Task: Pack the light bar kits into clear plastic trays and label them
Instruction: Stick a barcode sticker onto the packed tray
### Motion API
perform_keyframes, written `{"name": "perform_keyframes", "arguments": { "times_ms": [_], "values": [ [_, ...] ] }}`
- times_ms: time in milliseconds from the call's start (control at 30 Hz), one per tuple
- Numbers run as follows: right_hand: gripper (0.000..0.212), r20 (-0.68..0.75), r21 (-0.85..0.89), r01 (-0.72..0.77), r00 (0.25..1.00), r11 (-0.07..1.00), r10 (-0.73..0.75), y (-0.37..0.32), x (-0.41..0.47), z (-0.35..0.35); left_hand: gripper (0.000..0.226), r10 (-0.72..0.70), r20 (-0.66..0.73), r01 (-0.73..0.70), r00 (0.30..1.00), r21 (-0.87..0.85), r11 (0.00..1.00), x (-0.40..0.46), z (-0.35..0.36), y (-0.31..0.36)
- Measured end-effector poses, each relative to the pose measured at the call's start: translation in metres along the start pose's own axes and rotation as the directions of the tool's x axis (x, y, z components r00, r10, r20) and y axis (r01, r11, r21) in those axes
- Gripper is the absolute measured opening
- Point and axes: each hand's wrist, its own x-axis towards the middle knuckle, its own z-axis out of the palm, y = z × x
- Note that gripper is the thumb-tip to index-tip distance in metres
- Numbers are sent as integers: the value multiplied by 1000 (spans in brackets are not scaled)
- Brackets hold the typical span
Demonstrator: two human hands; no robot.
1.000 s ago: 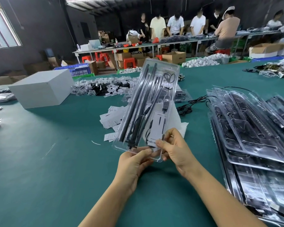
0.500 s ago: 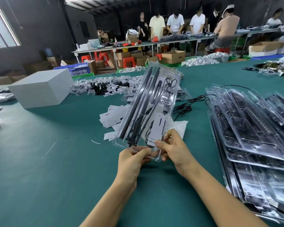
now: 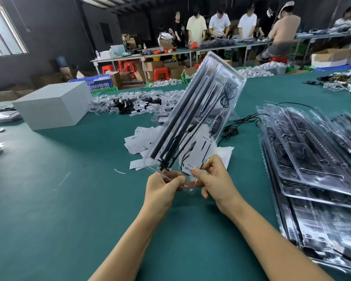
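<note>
A clear plastic tray (image 3: 229, 82) stands tilted up and away from me above the green table, leaning to the right. Inside lie black light bars (image 3: 182, 120), a coiled black cable with a controller (image 3: 215, 126) and a white label card (image 3: 197, 155). My left hand (image 3: 162, 189) grips the tray's near bottom edge. My right hand (image 3: 215, 179) pinches the bottom edge beside it, thumb over the label card's lower corner.
Stacks of filled clear trays (image 3: 312, 155) cover the right side. Loose white label cards (image 3: 140, 142) lie behind the held tray, a grey box (image 3: 53, 104) stands at left, bagged parts (image 3: 130, 104) spread beyond. Several people work at a far bench (image 3: 221, 47).
The tray's far end has swung to the right and risen more upright. Both hands stay on its near edge.
</note>
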Motion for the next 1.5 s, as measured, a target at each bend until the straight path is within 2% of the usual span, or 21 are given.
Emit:
{"name": "perform_keyframes", "arguments": {
  "times_ms": [67,133,367,433,533,600,733,867,1000,1100,1200,1267,1300,1333,1367,1400,1433,1467,1500],
  "values": [
    [27,0,14,8,1000,1000,-8,0,1,0,14,46,-8,-45,999,99,994,3,-2,0],
    [27,5,9,7,1000,1000,-7,1,2,1,13,65,-22,-61,998,161,985,6,-4,0],
    [31,-17,-28,42,999,999,-43,3,2,1,8,59,-66,-45,996,202,978,13,1,-6],
    [38,-29,-34,46,998,998,-47,4,2,1,10,43,-22,-39,999,151,988,13,5,-5],
    [45,-55,-2,40,998,999,-40,5,5,4,26,-19,43,17,999,28,999,11,11,-6],
    [46,-53,6,32,998,999,-32,5,7,4,24,-70,50,74,996,-74,995,11,12,-6],
    [45,-41,-13,15,999,1000,-16,4,8,3,14,-124,96,142,988,-219,965,12,7,-5],
    [40,-6,137,-52,999,989,53,1,6,5,16,-137,113,168,984,-337,926,12,7,-4],
    [28,-48,234,-147,986,961,162,-4,7,4,22,-181,134,220,974,-391,894,11,5,-1],
    [27,-50,242,-184,978,952,202,-8,6,4,19,-190,137,230,972,-411,882,10,6,-1],
    [21,-68,137,-181,979,974,191,-14,4,4,18,-187,103,214,977,-473,855,8,8,2],
    [13,-155,-189,-104,985,977,75,-17,1,2,20,-193,38,185,981,-505,843,8,7,3],
    [12,-184,-442,-34,982,896,-53,-20,-1,-2,23,-183,12,164,983,-506,847,8,6,4],
    [31,-134,-695,47,972,718,-194,-20,-3,-7,27,-162,-8,137,987,-494,859,8,4,5],
    [54,-12,-861,126,963,492,-267,-17,-3,-11,31,-132,-21,107,991,-466,878,7,3,5],
    [70,91,-929,190,949,318,-301,-15,-4,-12,31,-92,-29,71,995,-424,903,5,2,6],
    [77,142,-948,220,939,231,-313,-13,-5,-10,26,-36,-30,22,999,-378,926,3,1,7],
    [77,147,-947,229,932,224,-330,-12,-5,-8,21,28,-20,-34,999,-339,940,0,1,8],
    [75,126,-937,229,926,264,-356,-11,-4,-7,20,98,-2,-94,995,-305,948,-3,2,7]
  ]
}}
